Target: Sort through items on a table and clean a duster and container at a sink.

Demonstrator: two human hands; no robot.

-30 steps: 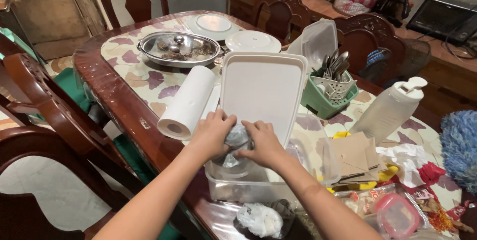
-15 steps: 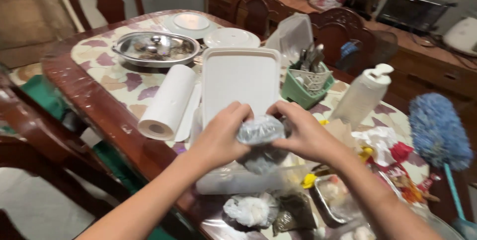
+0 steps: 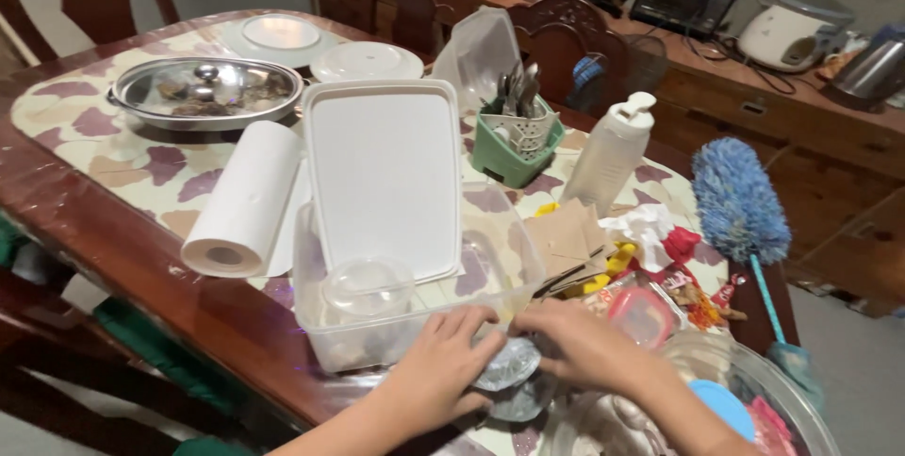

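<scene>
From where I watch, both hands meet low at the near edge of the table (image 3: 85, 220), just in front of the clear plastic tub (image 3: 415, 319). The left hand (image 3: 443, 362) and the right hand (image 3: 580, 348) close from opposite sides on a small clear plastic bag (image 3: 509, 371) with something dark inside, and the bag sits between them, pressed down near the tabletop rather than lifted. The left fingers (image 3: 471, 333) curl over its left end; the right hand covers its right end, so each hand is grasping the bag, though motion blur keeps me from telling how tight either grip is. The bag's long axis runs roughly left to right, from one palm to the other, and neither hand is clearly nearer: they share it. The tub lies directly behind the bag, away from me, with a small round clear container (image 3: 368, 286) inside it and the white lid (image 3: 382, 173) leaning up out of its back. A paper towel roll (image 3: 240, 201) lies left of the tub, and a glass bowl (image 3: 754, 399) sits to the right of the hands.
</scene>
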